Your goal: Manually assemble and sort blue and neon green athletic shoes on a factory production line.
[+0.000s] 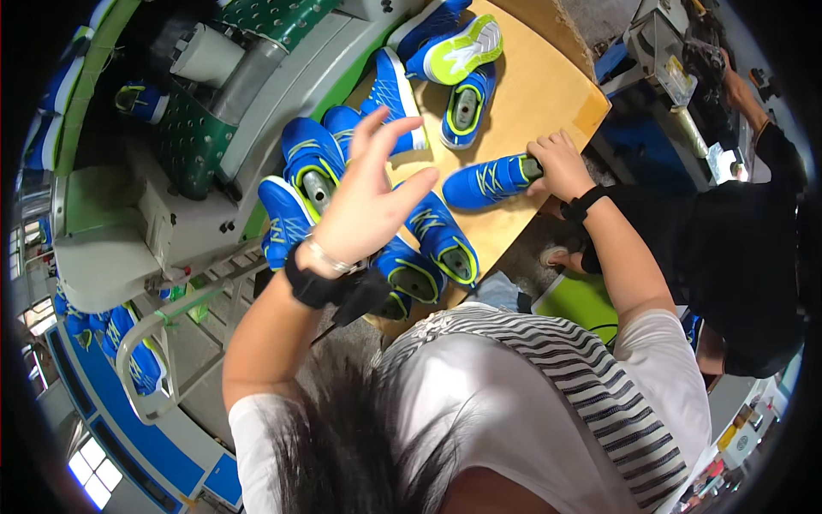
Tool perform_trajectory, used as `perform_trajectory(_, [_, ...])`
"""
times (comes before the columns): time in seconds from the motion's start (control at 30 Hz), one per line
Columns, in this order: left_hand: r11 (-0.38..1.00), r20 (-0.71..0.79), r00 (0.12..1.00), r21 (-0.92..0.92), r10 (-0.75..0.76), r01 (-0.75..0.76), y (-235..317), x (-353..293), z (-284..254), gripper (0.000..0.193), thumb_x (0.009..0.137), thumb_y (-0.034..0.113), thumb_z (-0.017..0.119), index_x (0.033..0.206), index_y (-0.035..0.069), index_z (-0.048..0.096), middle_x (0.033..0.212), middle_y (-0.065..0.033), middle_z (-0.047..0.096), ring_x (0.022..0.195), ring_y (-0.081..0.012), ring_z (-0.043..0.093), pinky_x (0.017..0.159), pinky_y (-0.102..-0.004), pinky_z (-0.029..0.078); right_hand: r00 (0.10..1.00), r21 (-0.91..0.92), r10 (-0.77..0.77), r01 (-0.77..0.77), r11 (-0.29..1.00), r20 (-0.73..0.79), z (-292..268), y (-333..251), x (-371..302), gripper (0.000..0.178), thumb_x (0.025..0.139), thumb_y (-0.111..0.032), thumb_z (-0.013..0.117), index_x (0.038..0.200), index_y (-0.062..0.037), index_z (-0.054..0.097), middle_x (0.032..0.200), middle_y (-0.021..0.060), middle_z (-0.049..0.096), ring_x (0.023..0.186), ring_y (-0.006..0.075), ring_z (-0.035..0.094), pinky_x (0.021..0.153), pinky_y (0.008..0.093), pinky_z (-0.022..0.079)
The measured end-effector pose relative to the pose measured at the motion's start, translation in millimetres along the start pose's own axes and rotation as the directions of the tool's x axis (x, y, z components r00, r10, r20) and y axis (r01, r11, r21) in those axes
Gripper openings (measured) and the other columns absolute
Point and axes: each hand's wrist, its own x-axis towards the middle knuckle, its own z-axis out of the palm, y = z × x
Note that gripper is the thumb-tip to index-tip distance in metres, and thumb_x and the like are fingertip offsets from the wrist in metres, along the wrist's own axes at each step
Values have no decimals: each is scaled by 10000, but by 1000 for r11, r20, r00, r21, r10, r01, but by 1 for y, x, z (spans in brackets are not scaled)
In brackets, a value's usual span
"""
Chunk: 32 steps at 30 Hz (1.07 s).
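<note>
My right hand (561, 167) grips the heel end of a blue sneaker (488, 183) with yellow-green laces, its toe pointing left over the tan tabletop (548, 94). Raised above a cluster of shoes, my left hand (368, 193) has its fingers apart and holds nothing. Beneath and beside it are a blue sneaker (312, 158) on the far side and another sneaker (441, 236) on the near side. Farther back, a sneaker on its side (458, 53) shows its yellow-green sole, and one more sneaker (469, 107) stands upright. My left hand partly hides the shoes below it.
A grey and green machine (282, 94) runs along the table's left side. Beside it stands a metal tube frame (145, 360). More blue shoes (120, 343) lie at far left. On the right, a person in black (728, 248) works at another machine (668, 86).
</note>
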Motion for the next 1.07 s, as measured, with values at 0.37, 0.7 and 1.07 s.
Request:
perform_trajectory(0.37, [903, -238, 884, -261, -403, 342, -78, 29, 171, 867, 808, 331, 732, 1467, -21, 293, 1427, -265, 351, 1304, -370, 391, 1104, -383, 327, 934, 774, 238, -354, 525, 266, 49, -101, -93, 382, 878, -305, 705, 1098, -28, 561, 1144, 224, 630, 1071, 352, 626, 885, 391, 496])
perform_trajectory(0.7, [921, -415, 833, -287, -367, 263, -55, -22, 265, 918, 662, -14, 693, 1462, 83, 254, 1513, -361, 90, 1430, -495, 136, 1170, -481, 192, 868, 758, 489, -376, 533, 87, 112, -39, -149, 241, 886, -84, 649, 1117, -19, 636, 1153, 119, 610, 913, 182, 624, 767, 281, 512])
perform_trajectory(1.07, [482, 235, 888, -770, -395, 418, 1, -140, -14, 753, 814, 59, 622, 1502, 115, 322, 1336, -116, 554, 1180, -231, 570, 1048, -333, 421, 933, 872, 208, 172, 458, -294, 19, -107, -14, 229, 976, -107, 569, 1195, -42, 575, 1225, 99, 533, 1018, 209, 581, 898, 290, 461])
